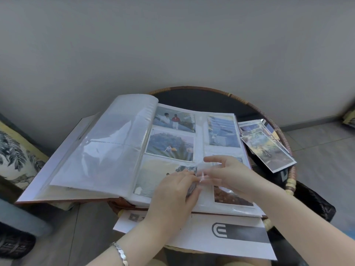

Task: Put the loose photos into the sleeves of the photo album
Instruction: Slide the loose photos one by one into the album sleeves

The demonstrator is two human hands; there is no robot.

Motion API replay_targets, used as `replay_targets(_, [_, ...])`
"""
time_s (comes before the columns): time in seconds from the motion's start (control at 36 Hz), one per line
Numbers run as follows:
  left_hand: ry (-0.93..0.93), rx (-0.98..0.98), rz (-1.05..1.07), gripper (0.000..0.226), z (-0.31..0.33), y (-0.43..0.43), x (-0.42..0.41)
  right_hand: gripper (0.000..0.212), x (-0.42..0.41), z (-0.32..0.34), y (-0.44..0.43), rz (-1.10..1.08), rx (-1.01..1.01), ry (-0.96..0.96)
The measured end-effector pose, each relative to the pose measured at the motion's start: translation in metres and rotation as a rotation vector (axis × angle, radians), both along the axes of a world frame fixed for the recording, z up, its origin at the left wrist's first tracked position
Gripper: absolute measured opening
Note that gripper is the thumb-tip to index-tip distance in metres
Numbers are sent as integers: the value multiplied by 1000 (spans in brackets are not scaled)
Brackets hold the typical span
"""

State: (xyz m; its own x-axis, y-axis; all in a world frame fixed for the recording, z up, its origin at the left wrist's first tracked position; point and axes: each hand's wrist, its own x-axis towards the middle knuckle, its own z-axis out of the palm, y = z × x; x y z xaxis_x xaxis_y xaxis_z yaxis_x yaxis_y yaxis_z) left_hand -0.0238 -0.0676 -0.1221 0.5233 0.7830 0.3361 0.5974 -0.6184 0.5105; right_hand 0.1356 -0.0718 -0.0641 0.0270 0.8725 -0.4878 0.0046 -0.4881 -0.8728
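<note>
The photo album lies open on a round table. Its right page holds several photos in clear sleeves, and a bottom-left sleeve holds a photo partly covered by my hand. My left hand grips the edge of that photo near the page's middle gutter. My right hand lies over the lower right sleeve, its fingers pinching the clear plastic sleeve edge beside the left hand. A pile of loose photos sits to the right of the album on the table.
The round table has a woven rim. A white printed sheet sticks out under the album at the front. A patterned cushion is at the left, and grey floor tiles lie to the right.
</note>
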Motion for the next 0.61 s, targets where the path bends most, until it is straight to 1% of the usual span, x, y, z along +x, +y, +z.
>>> replay_targets(0.03, [49,4,3,29,2,0,2,33,6,1,-2,-10,40,-52])
replay_targets(0.06, [94,12,6,32,4,1,5,28,15,0,-4,-14,106,-216])
replay_targets(0.11, [176,31,9,32,7,3,11,25,42,-5,-6,-28,284,-676])
replay_targets(0.14, [208,40,8,28,9,4,15,27,57,-7,-5,-47,356,-861])
replay_targets(0.17, [232,51,13,23,10,6,18,29,72,-8,-4,-65,384,-1006])
replay_targets(0.19, [255,38,15,21,13,7,22,31,87,-13,-3,-79,366,-1118])
replay_targets(0.25, [281,-46,-1,26,21,9,30,36,110,-20,-1,-30,203,-1334])
replay_targets(0.28, [260,-76,4,30,22,10,32,35,119,-23,-1,21,121,-1424])
replay_targets(0.33, [168,-117,11,32,24,12,36,29,124,-28,-2,110,5,-1505])
replay_targets(0.36, [122,-141,22,31,25,13,39,24,123,-29,-4,135,-8,-1546])
replay_targets(0.44, [49,-225,35,28,34,12,45,14,119,-35,-7,236,70,-1733])
replay_targets(0.5, [15,-257,39,26,36,13,50,21,119,-33,-12,211,124,-1814])
replay_targets(0.53, [-8,-286,42,24,38,13,53,17,118,-31,-14,234,41,-1823])
replay_targets(0.56, [-34,-323,42,22,40,14,55,15,118,-29,-16,225,21,-1811])
replay_targets(0.58, [-66,-360,40,21,41,15,58,25,120,-28,-16,202,-3,-1740])
replay_targets(0.61, [-95,-399,31,20,42,17,60,35,122,-30,-15,180,53,-1684])
